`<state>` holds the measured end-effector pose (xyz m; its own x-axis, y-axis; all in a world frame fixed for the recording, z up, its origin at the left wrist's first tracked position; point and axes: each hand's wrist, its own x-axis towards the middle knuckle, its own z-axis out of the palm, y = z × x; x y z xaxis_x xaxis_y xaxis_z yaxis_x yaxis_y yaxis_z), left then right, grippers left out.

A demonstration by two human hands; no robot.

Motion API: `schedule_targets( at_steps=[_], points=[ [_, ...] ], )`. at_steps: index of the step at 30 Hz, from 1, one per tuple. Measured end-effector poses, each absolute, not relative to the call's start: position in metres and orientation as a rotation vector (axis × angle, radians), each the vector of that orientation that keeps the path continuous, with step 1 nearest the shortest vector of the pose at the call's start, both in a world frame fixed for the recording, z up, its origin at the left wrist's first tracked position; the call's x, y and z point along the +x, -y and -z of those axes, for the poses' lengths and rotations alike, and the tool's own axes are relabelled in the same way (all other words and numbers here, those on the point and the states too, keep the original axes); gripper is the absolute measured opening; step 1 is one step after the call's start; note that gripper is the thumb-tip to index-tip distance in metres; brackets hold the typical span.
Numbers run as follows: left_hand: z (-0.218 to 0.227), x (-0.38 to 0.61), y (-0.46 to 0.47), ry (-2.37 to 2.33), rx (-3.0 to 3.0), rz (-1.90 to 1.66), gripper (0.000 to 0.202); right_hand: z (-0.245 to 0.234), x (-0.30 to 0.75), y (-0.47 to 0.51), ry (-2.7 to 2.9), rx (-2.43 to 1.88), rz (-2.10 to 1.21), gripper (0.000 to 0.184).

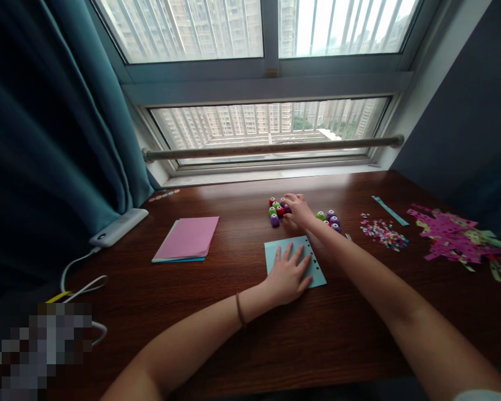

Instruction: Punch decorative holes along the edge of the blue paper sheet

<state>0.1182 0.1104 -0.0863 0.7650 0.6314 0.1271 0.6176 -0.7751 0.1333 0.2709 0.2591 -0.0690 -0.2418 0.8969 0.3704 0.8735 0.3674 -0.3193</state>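
My left hand [290, 275] lies flat with fingers spread on a light blue paper sheet [317, 267] that has small punched holes along its right edge. My right hand [298, 209] reaches to the far side of the sheet and curls over a cluster of small coloured paper punches [274, 211]. Its fingers close on one punch in that cluster; which one is hidden by the hand. A second group of punches [332, 220], green and purple, stands just right of that hand.
A stack of pink and blue paper [187, 238] lies at the left. Punched confetti [384, 231], a blue paper strip [390, 210] and a heap of pink scraps [451, 234] lie at the right. A white power bank [119, 225] with cables sits by the curtain [54, 128].
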Motion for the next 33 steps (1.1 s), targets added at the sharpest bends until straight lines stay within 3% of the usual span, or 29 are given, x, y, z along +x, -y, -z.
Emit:
schedule_targets(
  at_steps=[12,16,23,29,33],
  points=[
    [0.087,0.118,-0.111,-1.013,2.854,-0.267,0.053,0.093,0.289,-0.285,2.056,-1.709,-0.142,0.052],
    [0.088,0.117,-0.111,-1.004,2.849,-0.291,0.053,0.091,0.29,-0.282,2.069,-1.684,-0.159,0.043],
    [0.088,0.118,-0.112,-1.005,2.841,-0.279,0.052,0.074,0.292,-0.268,2.06,-1.624,-0.136,0.01],
    [0.086,0.118,-0.112,-1.004,2.819,-0.258,0.062,0.056,0.306,-0.209,1.989,-1.491,-0.22,0.013],
    [0.087,0.118,-0.112,-1.013,2.814,-0.255,0.069,0.057,0.326,-0.151,1.929,-1.298,-0.525,0.011]
  ],
)
